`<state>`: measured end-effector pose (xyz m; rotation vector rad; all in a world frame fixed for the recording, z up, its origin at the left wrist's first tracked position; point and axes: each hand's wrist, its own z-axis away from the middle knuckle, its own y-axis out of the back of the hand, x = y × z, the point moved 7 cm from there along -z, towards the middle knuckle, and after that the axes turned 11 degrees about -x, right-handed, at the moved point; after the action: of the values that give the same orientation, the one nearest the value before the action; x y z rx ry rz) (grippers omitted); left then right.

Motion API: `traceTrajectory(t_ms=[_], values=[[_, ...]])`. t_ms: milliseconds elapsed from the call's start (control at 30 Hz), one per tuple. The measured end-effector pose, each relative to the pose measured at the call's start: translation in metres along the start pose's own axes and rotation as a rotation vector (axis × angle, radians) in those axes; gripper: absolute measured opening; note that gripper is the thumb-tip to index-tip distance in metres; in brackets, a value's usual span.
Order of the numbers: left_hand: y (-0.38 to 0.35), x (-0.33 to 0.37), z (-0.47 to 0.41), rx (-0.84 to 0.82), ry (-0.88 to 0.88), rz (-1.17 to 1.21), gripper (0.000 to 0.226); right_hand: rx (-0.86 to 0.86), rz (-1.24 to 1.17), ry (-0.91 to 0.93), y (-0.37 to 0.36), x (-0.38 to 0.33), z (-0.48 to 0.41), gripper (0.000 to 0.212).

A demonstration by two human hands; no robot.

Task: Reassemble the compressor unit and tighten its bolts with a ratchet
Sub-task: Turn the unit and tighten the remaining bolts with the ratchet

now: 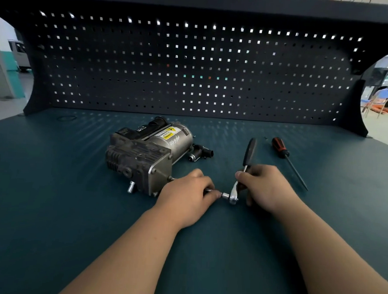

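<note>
The compressor unit (146,154), grey metal with a silver cylinder and a yellow warning label, lies on the dark green bench (48,206). A ratchet (244,170) with a black handle stands upright to its right, its silver head low near the bench. My right hand (265,185) grips the ratchet's shaft just above the head. A thin extension bar (224,196) runs from the ratchet head toward the compressor's end plate. My left hand (188,192) curls round that bar, hiding most of it and the bolt.
A screwdriver (287,161) with a red and black handle lies to the right of the ratchet. A small black fitting (199,154) lies behind the compressor's right end. A dark pegboard (193,67) walls off the back of the bench.
</note>
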<state>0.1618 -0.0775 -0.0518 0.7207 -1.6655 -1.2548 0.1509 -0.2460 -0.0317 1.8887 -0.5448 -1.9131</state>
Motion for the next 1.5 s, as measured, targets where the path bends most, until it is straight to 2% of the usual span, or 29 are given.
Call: traceTrajectory(t_ms=[100,300,433,633,767,900,1500], values=[[0.0,0.0,0.0,-0.002,0.023,-0.001,0.032,-0.012,0.058,-0.117,-0.004,0.008,-0.007,0.035],[0.0,0.01,0.001,0.053,0.071,0.13,0.019,0.002,0.063,-0.143,-0.003,0.011,-0.012,0.033],[-0.006,0.021,0.001,0.004,0.02,0.061,0.024,0.006,-0.012,-0.146,-0.002,0.014,-0.011,0.034],[-0.007,0.017,0.001,-0.02,0.01,0.072,0.024,0.023,-0.045,-0.081,-0.001,0.012,-0.009,0.032],[-0.006,0.016,0.0,-0.039,0.008,0.041,0.026,0.042,-0.068,0.088,0.006,-0.003,0.001,0.015],[-0.006,0.016,0.0,-0.033,0.017,0.006,0.026,-0.109,0.036,0.246,0.002,-0.016,0.018,0.007],[-0.003,0.015,0.005,-0.007,0.012,0.073,0.023,-0.02,-0.14,0.158,0.006,-0.008,0.009,0.007]])
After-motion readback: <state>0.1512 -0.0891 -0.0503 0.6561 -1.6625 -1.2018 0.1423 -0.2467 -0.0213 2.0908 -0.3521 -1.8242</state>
